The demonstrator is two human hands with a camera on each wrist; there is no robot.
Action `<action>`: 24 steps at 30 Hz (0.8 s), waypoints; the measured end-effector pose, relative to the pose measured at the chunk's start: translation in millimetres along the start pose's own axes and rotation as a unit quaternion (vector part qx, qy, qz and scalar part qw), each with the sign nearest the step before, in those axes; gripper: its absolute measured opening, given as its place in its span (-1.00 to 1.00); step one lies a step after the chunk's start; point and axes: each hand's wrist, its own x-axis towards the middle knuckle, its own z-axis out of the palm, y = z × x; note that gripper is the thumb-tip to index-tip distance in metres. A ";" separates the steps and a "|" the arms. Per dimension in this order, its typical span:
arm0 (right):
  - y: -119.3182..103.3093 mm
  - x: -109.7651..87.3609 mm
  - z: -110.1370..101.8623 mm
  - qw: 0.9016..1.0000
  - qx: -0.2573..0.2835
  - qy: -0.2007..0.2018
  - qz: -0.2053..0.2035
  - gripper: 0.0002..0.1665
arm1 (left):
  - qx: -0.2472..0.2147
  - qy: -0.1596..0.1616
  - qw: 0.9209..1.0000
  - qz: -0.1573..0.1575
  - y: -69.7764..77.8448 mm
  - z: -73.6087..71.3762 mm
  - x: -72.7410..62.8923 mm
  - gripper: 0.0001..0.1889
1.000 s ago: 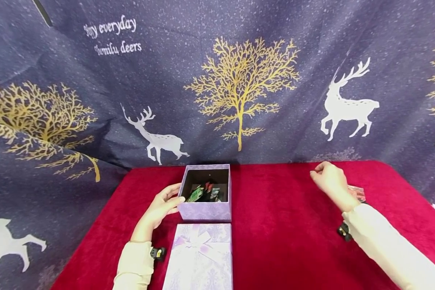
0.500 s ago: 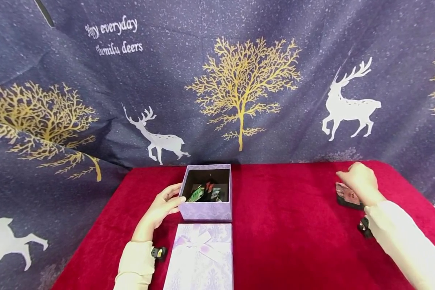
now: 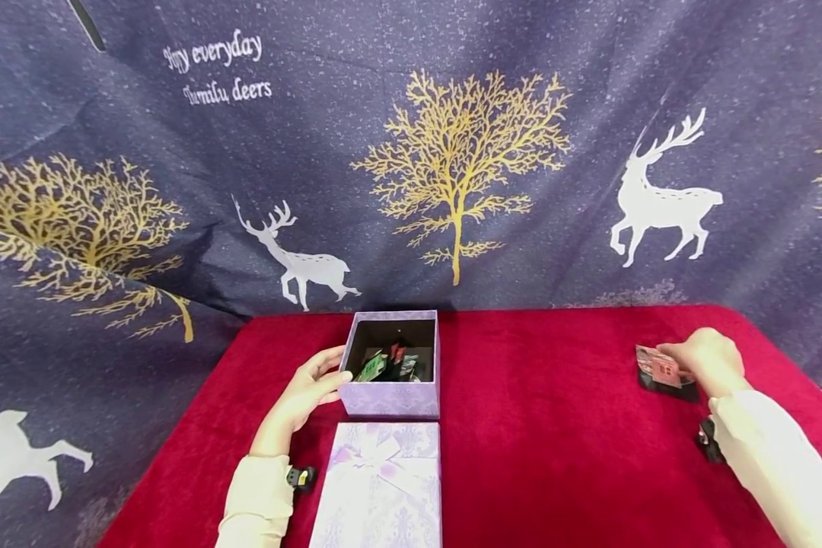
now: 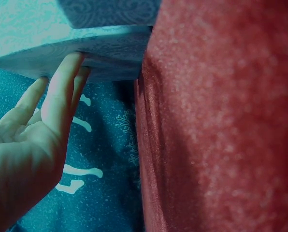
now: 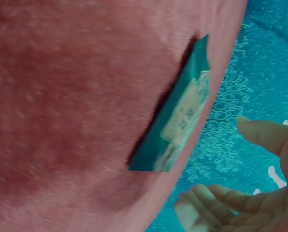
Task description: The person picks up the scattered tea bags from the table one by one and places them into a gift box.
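My left hand (image 3: 313, 384) holds the near left corner of an uncovered lilac patterned gift box (image 3: 388, 400), its thumb at the rim and its fingers against the outer side. In the left wrist view, extended fingertips meet the box wall (image 4: 115, 43). Several small packets (image 3: 372, 367) in green, red and dark colours lie inside. Over on the right, my right hand (image 3: 708, 358) reaches beside a small flat dark packet with a pale reddish label (image 3: 664, 371). The right wrist view shows that packet (image 5: 182, 116) on the cloth, apart from the spread thumb and fingers.
A lilac box lid with a ribbon bow (image 3: 377, 487) lies directly in front of the box. Red cloth (image 3: 541, 426) covers the table. Behind it hangs a dark blue curtain (image 3: 520, 46) printed with deer and trees.
My right hand has moved right, then down beside the packet, which now shows more fully. The left hand keeps its place on the box.
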 end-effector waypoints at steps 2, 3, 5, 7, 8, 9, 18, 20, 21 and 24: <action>3.8 -1.4 1.9 1.000 0.002 -0.003 0.005 -0.44 | 0.000 -0.002 1.000 -0.001 -0.2 0.4 0.0 -0.40; 5.9 -2.2 3.2 1.000 0.003 -0.005 0.004 -0.45 | 0.001 -0.003 1.000 -0.002 -0.3 0.5 0.0 -0.40; 9.7 -3.6 5.3 1.000 0.000 -0.014 0.004 -0.45 | 0.001 -0.003 1.000 -0.003 -0.5 0.9 0.3 -0.40; 13.0 -4.9 7.8 1.000 -0.004 -0.030 0.001 -0.43 | 0.000 -0.004 1.000 -0.001 -0.5 0.7 1.0 -0.40; 14.2 -5.6 9.0 0.999 -0.008 -0.037 0.002 -0.41 | -0.001 -0.004 1.000 -0.001 -0.5 0.8 1.5 -0.41; 15.0 -6.2 10.1 0.999 -0.010 -0.047 0.010 -0.35 | -0.001 -0.006 1.000 0.000 -0.5 1.0 2.2 -0.41; 13.4 -6.4 14.4 0.998 -0.019 -0.059 0.009 -0.33 | 0.003 -0.004 1.000 0.002 1.5 0.8 3.6 -0.40; 12.5 -5.8 14.9 0.998 -0.015 -0.054 -0.004 -0.39 | 0.004 -0.002 1.000 0.001 2.0 0.7 3.3 -0.40; 12.5 -5.5 15.2 0.999 -0.010 -0.051 -0.009 -0.41 | 0.004 -0.001 1.000 0.000 2.2 0.8 3.2 -0.40; 12.4 -3.7 16.2 0.999 0.008 -0.039 -0.006 -0.38 | 0.003 0.001 1.000 -0.004 3.0 1.1 3.1 -0.41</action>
